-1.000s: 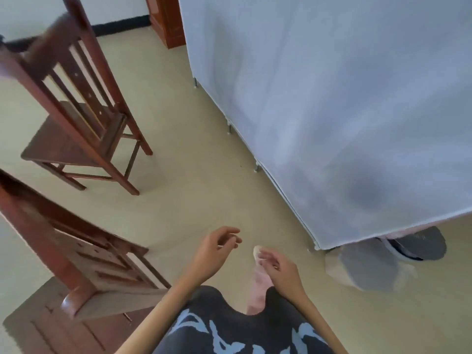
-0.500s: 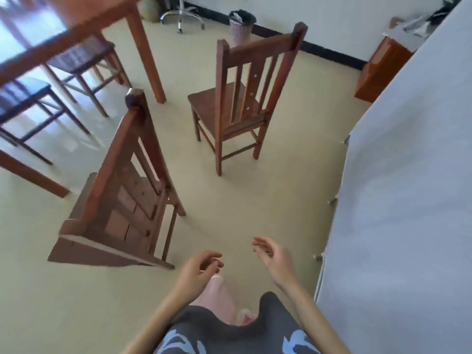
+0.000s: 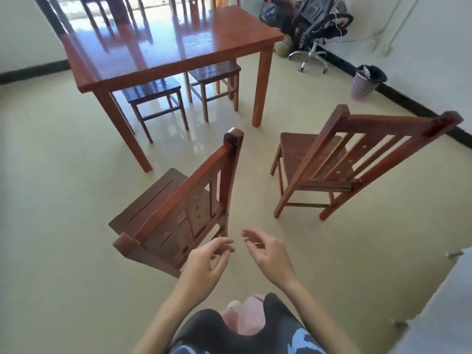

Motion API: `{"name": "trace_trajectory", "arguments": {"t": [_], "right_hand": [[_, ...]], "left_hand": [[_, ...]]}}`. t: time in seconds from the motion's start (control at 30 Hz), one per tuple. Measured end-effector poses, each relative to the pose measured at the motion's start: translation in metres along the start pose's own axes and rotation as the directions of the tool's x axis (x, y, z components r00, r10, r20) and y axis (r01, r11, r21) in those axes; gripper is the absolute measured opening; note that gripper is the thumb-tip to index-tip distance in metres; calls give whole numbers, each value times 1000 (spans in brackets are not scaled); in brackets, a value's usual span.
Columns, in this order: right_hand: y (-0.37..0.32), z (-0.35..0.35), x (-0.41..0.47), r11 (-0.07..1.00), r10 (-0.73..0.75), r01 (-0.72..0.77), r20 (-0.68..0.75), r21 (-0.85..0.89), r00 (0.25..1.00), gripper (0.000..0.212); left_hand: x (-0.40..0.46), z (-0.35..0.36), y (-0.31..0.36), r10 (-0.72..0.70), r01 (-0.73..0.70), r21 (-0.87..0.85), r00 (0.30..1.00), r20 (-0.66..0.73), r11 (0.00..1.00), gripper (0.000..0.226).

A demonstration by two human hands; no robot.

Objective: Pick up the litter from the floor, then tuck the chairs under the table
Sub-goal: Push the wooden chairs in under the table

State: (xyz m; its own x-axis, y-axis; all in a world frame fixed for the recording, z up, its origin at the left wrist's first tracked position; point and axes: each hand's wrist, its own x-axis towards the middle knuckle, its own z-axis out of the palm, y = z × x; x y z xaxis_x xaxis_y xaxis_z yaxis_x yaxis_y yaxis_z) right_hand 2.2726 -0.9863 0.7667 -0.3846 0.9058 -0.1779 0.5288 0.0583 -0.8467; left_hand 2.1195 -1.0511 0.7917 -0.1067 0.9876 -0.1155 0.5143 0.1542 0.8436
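Two red-brown wooden chairs stand pulled out on the cream floor. The nearer chair (image 3: 176, 208) is just ahead of me at centre left, its back towards me. The second chair (image 3: 339, 162) stands to the right. Beyond them is the glossy wooden table (image 3: 163, 49). My left hand (image 3: 204, 264) hovers with loosely curled fingers, holding nothing, just short of the nearer chair's back. My right hand (image 3: 268, 254) floats beside it, fingers relaxed and empty. I see no litter on the floor.
Two wooden stools (image 3: 153, 93) (image 3: 214, 72) sit under the table. A pink wastebasket (image 3: 365, 83) stands by the right wall, an office chair (image 3: 314, 39) behind it. A white cloth-covered object (image 3: 439, 307) fills the lower right corner.
My view has swung left from the white cloth to the table and chairs. Both hands stayed in front of me, and the right hand no longer holds a small pale thing.
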Motion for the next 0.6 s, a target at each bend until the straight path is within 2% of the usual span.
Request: {"name": "trace_trajectory", "arguments": {"t": [0.07,0.13,0.23,0.3,0.37,0.47,0.53,0.6], "right_hand": [[-19,-8,29,986,-143,146,38,-83,989,31],[-38,-15,60,926,-321,325,53,-189,945,34],[-68,-15,104,756,-583,582,99,-300,807,35],[-81,-14,129,634,-698,689,123,-352,705,36],[-90,-12,153,514,-709,764,309,-390,634,44],[-90,-11,187,365,-549,824,614,-434,567,59],[-88,-8,205,299,-479,841,692,-450,540,57],[-89,-6,217,267,-454,841,708,-471,541,41]], "left_hand": [[8,-13,7,30,-23,60,994,-102,998,26],[17,-26,11,68,-33,156,972,-227,987,29],[30,-48,18,110,-26,183,876,-470,983,26],[41,-57,18,150,-25,225,814,-561,974,29],[53,-63,13,135,83,317,781,-609,945,31],[71,-60,3,-58,326,384,822,-567,864,42],[82,-54,-5,-185,458,449,829,-528,767,46],[91,-47,-13,-226,530,560,823,-521,637,45]]}}
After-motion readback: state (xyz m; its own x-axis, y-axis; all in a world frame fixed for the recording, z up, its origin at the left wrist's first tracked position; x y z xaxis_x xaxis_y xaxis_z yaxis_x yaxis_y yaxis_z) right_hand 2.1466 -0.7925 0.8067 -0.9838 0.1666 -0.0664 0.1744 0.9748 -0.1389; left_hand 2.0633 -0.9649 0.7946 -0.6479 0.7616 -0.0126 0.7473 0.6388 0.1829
